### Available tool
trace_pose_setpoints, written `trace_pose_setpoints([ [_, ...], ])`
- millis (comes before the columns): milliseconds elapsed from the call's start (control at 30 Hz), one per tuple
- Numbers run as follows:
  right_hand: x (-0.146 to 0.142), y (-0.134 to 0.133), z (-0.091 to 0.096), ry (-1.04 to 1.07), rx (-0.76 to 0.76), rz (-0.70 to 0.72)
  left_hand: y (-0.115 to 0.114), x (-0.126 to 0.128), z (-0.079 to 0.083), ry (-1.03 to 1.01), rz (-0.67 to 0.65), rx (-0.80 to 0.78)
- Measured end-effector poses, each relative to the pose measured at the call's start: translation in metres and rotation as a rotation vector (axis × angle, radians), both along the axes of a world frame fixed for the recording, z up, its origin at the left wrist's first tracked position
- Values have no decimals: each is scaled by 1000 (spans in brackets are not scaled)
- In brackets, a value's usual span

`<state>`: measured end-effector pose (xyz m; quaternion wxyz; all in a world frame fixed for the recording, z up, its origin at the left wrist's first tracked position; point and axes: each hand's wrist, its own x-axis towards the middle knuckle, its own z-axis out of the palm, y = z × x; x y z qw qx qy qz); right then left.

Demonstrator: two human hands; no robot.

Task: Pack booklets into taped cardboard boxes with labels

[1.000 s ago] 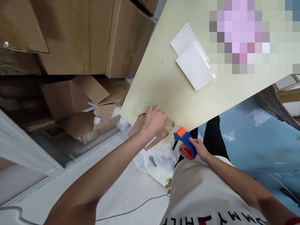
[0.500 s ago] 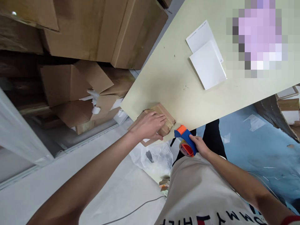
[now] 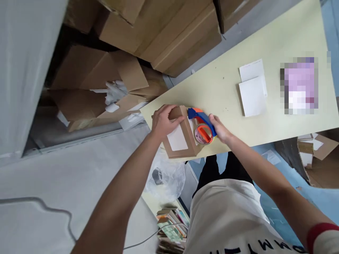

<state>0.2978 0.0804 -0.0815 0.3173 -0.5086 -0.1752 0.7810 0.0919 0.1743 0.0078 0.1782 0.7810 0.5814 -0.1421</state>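
While the left hand [image 3: 162,120] steadies the box [image 3: 182,139], the tape dispenser [image 3: 201,124] — nose up-left — lies across it.

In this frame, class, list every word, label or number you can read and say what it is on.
White label on the cardboard box: blank as far as the view shows.
White paper sheets on the table: print too small to read.
T-shirt: dark letters cut off at the bottom edge, unreadable.
Tape dispenser: no marking visible.

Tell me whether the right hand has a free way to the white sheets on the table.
Probably yes: the right hand holds the tape dispenser, but bare table lies between it and the white sheets.
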Motion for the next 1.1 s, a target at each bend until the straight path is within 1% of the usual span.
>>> trace_pose_setpoints([
  [100, 15, 21, 2, 1, 72, 78, -8, 7, -7, -27, 26, 89],
  [200, 26, 25, 5, -62, 263, 206, -11, 11, -10, -30, 11, 84],
  [267, 29, 24, 6, -105, 347, 278, -10, 11, -10, -27, -3, 59],
  [367, 33, 22, 4, -113, 369, 362, -9, 10, -10, -19, -9, 42],
  [433, 36, 19, 3, -118, 364, 366, -9, 10, -10, -20, -6, 56],
  [500, 41, 11, 3, -125, 355, 345, -10, 9, -12, -24, -1, 75],
  [567, 47, -9, 6, -132, 337, 350, -11, 9, -14, -31, 2, 93],
  [600, 51, -23, 8, -134, 329, 367, -12, 9, -15, -33, 4, 103],
  [667, 57, -62, 13, -133, 324, 410, -14, 10, -16, -37, 8, 127],
  [733, 59, -104, 19, -124, 345, 424, -16, 11, -16, -43, 13, 147],
  [800, 53, -142, 25, -141, 349, 417, -18, 12, -17, -53, 28, 159],
  [833, 47, -156, 27, -168, 343, 404, -18, 12, -17, -59, 40, 165],
  [900, 33, -173, 30, -233, 327, 373, -20, 7, -19, -77, 80, 185],
  [933, 26, -175, 30, -254, 318, 351, -21, 2, -21, -84, 108, 199],
  [1000, 14, -167, 30, -261, 302, 289, -25, -10, -24, -65, 187, 206],
  [1033, 11, -157, 29, -248, 295, 253, -29, -17, -25, -26, 243, 194],
  [1100, 11, -124, 26, -205, 292, 193, -39, -27, -27, 106, 412, 149],
])
